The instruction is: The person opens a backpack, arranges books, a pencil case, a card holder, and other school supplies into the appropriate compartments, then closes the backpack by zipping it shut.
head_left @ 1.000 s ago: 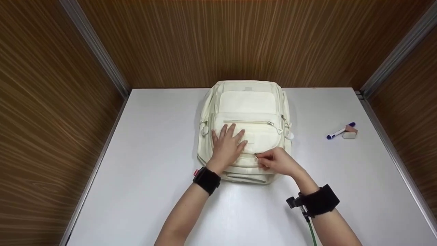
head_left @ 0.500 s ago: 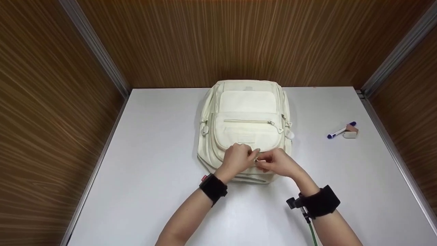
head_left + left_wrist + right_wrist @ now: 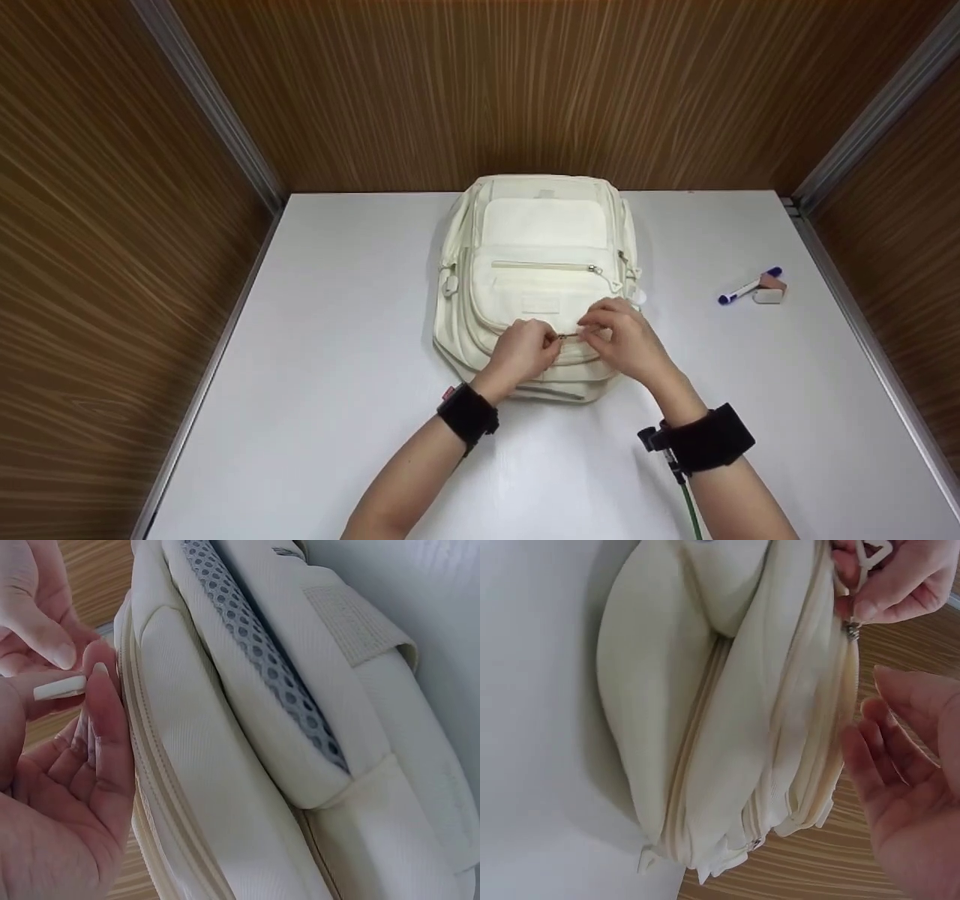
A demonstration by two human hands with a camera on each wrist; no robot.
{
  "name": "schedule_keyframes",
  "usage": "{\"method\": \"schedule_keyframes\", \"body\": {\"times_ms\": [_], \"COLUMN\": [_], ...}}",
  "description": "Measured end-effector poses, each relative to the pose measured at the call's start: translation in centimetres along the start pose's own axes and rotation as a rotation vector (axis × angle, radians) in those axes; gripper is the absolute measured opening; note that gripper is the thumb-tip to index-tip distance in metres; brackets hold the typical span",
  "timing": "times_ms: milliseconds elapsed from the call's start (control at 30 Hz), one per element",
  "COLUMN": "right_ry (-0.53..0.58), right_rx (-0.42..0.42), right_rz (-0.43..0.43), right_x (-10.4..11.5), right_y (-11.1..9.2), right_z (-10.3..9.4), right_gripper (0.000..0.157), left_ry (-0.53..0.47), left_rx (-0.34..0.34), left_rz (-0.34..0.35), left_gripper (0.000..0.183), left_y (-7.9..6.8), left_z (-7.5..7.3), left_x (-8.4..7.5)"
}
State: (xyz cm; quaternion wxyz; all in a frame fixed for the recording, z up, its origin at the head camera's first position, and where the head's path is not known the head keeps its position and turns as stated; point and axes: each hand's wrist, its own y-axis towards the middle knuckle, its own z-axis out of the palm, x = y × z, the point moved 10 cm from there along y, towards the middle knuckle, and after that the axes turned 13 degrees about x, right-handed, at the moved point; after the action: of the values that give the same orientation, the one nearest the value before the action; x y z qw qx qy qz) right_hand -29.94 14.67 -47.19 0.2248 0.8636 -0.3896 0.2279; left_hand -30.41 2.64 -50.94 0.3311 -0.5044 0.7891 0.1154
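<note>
A cream backpack (image 3: 544, 225) lies on the white table, its front facing up. Near its lower end, my left hand (image 3: 520, 351) pinches a zipper pull (image 3: 863, 570) between thumb and fingers; its pale tab sticks out of the grip in both wrist views. The small metal slider (image 3: 852, 631) sits on the curved front-pocket zipper, just below that grip. My right hand (image 3: 624, 337) is beside it to the right. In the right wrist view, its thumb and fingers are apart and hold nothing, with fingertips close to the pocket's edge; whether they touch the fabric I cannot tell.
To the right on the table (image 3: 337, 337) lie a white marker with blue ends (image 3: 750, 286) and a small pinkish and white block (image 3: 769, 291). Wood-grain panels (image 3: 480, 90) close off the back and sides. A green cable (image 3: 691, 510) trails from the right wrist strap.
My left hand lifted from flat on the backpack, moved down to the zipper and now pinches its pull. The right hand let go of the pull and shifted slightly up and right.
</note>
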Motion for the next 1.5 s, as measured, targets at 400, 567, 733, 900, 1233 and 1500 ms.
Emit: {"method": "schedule_keyframes", "body": {"times_ms": [400, 567, 733, 900, 1233, 1500], "right_ry": [-0.186, -0.145, -0.140, -0.132, -0.134, -0.142], "right_rx": [-0.009, 0.014, 0.015, 0.018, 0.033, 0.041], "right_rz": [-0.074, -0.029, -0.009, 0.009, 0.010, 0.014], "right_x": [0.1, -0.3, -0.6, -0.9, -0.8, -0.9], "right_y": [0.6, 0.6, 0.5, 0.6, 0.8, 0.7], "right_z": [0.9, 1.0, 0.8, 0.8, 1.4, 1.4], "right_gripper": [0.013, 0.009, 0.006, 0.007, 0.007, 0.007], "left_ry": [0.132, 0.153, 0.157, 0.155, 0.139, 0.171], "left_rx": [-0.079, -0.095, -0.104, -0.100, -0.086, -0.131], "left_rz": [0.023, 0.038, 0.029, 0.007, -0.030, -0.077], "left_gripper": [0.017, 0.016, 0.013, 0.014, 0.016, 0.012], "left_y": [-0.4, -0.8, -1.4, -2.1, -3.5, -4.6], "left_z": [-0.5, -0.7, -1.2, -1.9, -3.3, -5.1], "left_x": [-0.4, -0.3, 0.4, 1.6, 4.4, 6.3]}}
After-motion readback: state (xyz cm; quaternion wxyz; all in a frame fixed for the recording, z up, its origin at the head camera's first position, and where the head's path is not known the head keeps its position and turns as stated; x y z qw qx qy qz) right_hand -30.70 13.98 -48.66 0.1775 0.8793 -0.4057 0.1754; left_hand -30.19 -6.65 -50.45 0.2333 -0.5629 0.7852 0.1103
